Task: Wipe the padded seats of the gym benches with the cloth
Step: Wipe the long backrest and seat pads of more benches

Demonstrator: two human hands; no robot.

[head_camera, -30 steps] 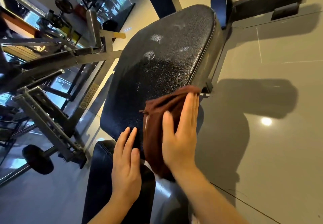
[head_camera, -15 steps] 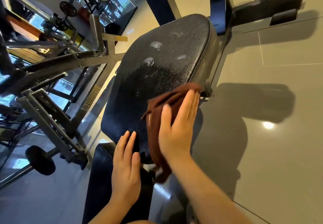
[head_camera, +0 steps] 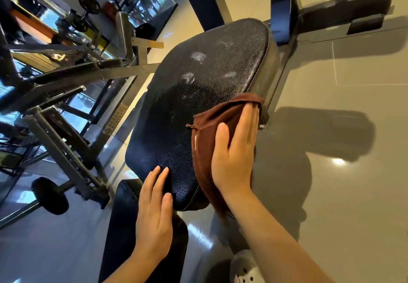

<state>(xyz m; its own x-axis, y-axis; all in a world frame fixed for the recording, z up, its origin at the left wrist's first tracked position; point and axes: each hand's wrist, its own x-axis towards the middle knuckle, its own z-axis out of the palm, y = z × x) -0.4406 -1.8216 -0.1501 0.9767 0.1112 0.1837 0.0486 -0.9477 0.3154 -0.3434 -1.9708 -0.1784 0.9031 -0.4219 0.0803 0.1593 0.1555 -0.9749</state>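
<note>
Cloth (head_camera: 204, 145) pinned flat under right hand (head_camera: 235, 157), fingers straight, draped over right edge of padded seat (head_camera: 198, 97), likely to wipe top and side together. Left hand (head_camera: 154, 218) also flat, fingers out, resting on seat's near end, probably for bracing. Beyond: pale smudges (head_camera: 197, 56) unwiped, steel frames (head_camera: 72, 79), tiled floor (head_camera: 342, 194).

Padded seat (head_camera: 198, 106): black pebbled leatherette, semi-gloss, whitish scuffs. Cloth (head_camera: 205, 141): brown matt terry. Floor tiles (head_camera: 331, 194): glossy, reflective.
</note>
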